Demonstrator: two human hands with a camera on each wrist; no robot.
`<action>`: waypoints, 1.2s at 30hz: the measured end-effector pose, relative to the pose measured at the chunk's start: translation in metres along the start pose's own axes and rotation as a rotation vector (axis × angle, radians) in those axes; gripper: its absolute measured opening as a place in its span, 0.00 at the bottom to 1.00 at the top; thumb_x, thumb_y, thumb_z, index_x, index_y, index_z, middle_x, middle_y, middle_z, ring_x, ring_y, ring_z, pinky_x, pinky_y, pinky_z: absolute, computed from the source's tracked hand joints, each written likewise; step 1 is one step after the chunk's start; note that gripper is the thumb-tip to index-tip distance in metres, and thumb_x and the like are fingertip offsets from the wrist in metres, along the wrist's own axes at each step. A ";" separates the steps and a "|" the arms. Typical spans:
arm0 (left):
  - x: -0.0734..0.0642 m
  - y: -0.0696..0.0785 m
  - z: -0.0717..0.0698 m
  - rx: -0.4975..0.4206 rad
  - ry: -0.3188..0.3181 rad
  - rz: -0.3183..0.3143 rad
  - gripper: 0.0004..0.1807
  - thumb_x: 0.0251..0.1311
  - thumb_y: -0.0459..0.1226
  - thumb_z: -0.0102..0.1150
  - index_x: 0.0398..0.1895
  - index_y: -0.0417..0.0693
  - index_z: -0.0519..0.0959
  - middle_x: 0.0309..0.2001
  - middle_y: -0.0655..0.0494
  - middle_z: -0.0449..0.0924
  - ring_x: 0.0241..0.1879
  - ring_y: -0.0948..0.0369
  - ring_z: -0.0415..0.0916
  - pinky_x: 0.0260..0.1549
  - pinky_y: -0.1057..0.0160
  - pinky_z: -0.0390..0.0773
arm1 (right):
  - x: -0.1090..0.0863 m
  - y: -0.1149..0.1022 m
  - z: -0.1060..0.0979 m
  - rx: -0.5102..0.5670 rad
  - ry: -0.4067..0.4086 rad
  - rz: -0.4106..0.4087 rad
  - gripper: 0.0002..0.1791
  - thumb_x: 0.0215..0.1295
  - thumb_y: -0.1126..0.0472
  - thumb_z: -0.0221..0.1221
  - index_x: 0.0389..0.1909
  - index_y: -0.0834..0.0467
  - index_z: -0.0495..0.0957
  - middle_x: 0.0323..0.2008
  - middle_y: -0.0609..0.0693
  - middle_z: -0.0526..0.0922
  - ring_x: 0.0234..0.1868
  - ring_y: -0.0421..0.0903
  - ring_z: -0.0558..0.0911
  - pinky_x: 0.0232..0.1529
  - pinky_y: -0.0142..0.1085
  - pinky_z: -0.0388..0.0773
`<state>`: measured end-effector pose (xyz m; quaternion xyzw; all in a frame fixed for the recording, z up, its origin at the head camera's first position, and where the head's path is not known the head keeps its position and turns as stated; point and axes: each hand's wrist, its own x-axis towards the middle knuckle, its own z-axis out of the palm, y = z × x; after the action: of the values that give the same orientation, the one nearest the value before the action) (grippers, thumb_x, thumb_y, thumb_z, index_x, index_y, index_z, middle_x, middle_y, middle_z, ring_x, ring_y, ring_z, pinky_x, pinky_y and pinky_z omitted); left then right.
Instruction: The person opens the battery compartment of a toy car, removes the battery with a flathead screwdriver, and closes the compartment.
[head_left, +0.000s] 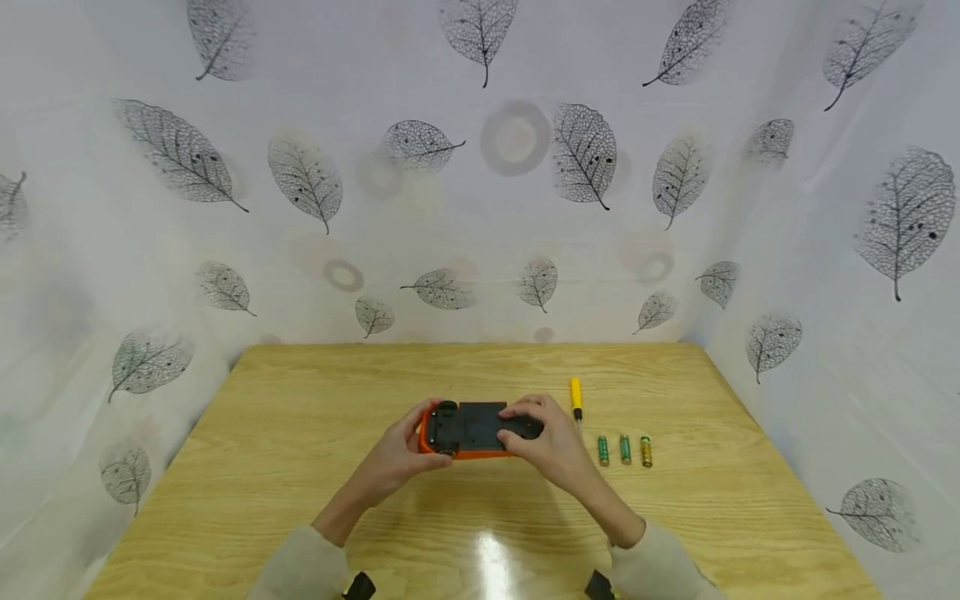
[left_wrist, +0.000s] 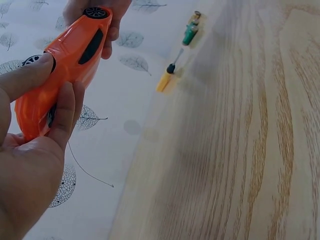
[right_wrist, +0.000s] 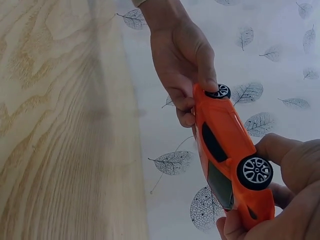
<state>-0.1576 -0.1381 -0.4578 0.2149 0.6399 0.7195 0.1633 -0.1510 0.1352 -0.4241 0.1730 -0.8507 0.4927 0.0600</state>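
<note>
An orange toy car (head_left: 480, 455) is held up above the table, its black underside (head_left: 480, 425) facing the head camera. My left hand (head_left: 397, 454) grips one end of it, the thumb by a wheel in the left wrist view. At the other end my right hand (head_left: 551, 442) holds the car, with thumb and fingers over the underside. The right wrist view shows the car's side, a spoked wheel (right_wrist: 255, 171) and dark windows (right_wrist: 214, 142). A thin wire (left_wrist: 85, 170) trails from the car's left-hand end.
Right of the hands, a screwdriver with a yellow handle (head_left: 576, 393) lies on the wooden table (head_left: 337, 375). Nearer me stand or lie three small batteries in a row, two green (head_left: 603, 451) and one gold-toned battery (head_left: 647, 451). A leaf-patterned curtain (head_left: 480, 217) surrounds the table.
</note>
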 end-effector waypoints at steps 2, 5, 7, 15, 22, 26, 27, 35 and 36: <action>0.000 0.000 0.000 0.000 -0.003 0.010 0.50 0.62 0.26 0.70 0.82 0.40 0.49 0.78 0.33 0.51 0.66 0.55 0.73 0.55 0.58 0.83 | 0.001 0.000 -0.001 0.001 -0.009 0.006 0.12 0.62 0.60 0.72 0.47 0.51 0.89 0.53 0.50 0.79 0.55 0.52 0.77 0.56 0.56 0.77; 0.001 0.000 0.001 0.004 -0.003 0.021 0.49 0.61 0.26 0.70 0.81 0.40 0.50 0.77 0.33 0.52 0.66 0.54 0.73 0.55 0.58 0.83 | 0.002 -0.001 -0.002 0.000 -0.020 0.016 0.12 0.62 0.61 0.72 0.47 0.51 0.89 0.53 0.49 0.79 0.55 0.51 0.77 0.55 0.54 0.77; 0.001 -0.001 0.001 0.009 -0.001 0.025 0.49 0.61 0.25 0.69 0.81 0.40 0.51 0.77 0.34 0.52 0.67 0.53 0.72 0.55 0.58 0.82 | 0.002 -0.001 -0.002 0.000 -0.022 0.013 0.12 0.62 0.61 0.72 0.47 0.51 0.88 0.53 0.50 0.78 0.54 0.51 0.76 0.55 0.53 0.77; 0.000 0.000 0.003 0.027 0.011 0.022 0.50 0.61 0.25 0.70 0.81 0.38 0.51 0.76 0.33 0.53 0.66 0.50 0.73 0.54 0.58 0.83 | 0.004 0.003 -0.001 -0.010 -0.042 0.007 0.12 0.63 0.61 0.72 0.47 0.51 0.88 0.53 0.49 0.77 0.55 0.51 0.76 0.56 0.52 0.77; 0.003 0.000 0.004 0.034 -0.006 0.027 0.49 0.61 0.26 0.70 0.81 0.39 0.51 0.76 0.33 0.54 0.65 0.52 0.74 0.54 0.58 0.83 | 0.004 0.004 -0.004 0.008 -0.029 0.004 0.12 0.62 0.62 0.72 0.47 0.51 0.88 0.53 0.49 0.78 0.55 0.51 0.76 0.57 0.55 0.76; 0.004 0.002 0.003 0.030 -0.012 0.021 0.49 0.62 0.25 0.69 0.81 0.40 0.51 0.76 0.33 0.54 0.65 0.52 0.75 0.54 0.57 0.83 | 0.004 0.006 -0.005 -0.005 -0.037 -0.004 0.12 0.64 0.60 0.71 0.48 0.50 0.87 0.55 0.49 0.77 0.57 0.50 0.75 0.58 0.54 0.75; 0.004 0.002 0.003 0.031 -0.013 0.020 0.49 0.62 0.25 0.69 0.81 0.40 0.51 0.76 0.33 0.54 0.65 0.51 0.75 0.54 0.57 0.83 | 0.004 0.007 -0.005 -0.002 -0.039 -0.008 0.12 0.64 0.60 0.71 0.48 0.50 0.87 0.55 0.49 0.77 0.57 0.51 0.75 0.58 0.54 0.75; 0.007 0.003 0.003 0.043 -0.010 0.023 0.49 0.61 0.25 0.69 0.81 0.41 0.51 0.76 0.33 0.55 0.64 0.50 0.75 0.54 0.57 0.83 | 0.001 0.007 -0.013 0.025 -0.071 -0.025 0.16 0.67 0.59 0.70 0.54 0.52 0.86 0.62 0.57 0.75 0.63 0.57 0.73 0.63 0.58 0.71; 0.007 0.003 0.003 0.042 -0.011 0.024 0.49 0.61 0.25 0.69 0.81 0.41 0.51 0.76 0.33 0.55 0.64 0.50 0.75 0.54 0.57 0.83 | 0.001 0.006 -0.015 0.028 -0.079 -0.027 0.17 0.67 0.58 0.69 0.56 0.53 0.85 0.63 0.57 0.75 0.64 0.57 0.73 0.63 0.56 0.72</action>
<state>-0.1622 -0.1324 -0.4535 0.2297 0.6515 0.7065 0.1536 -0.1550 0.1504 -0.4217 0.2045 -0.8431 0.4965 0.0306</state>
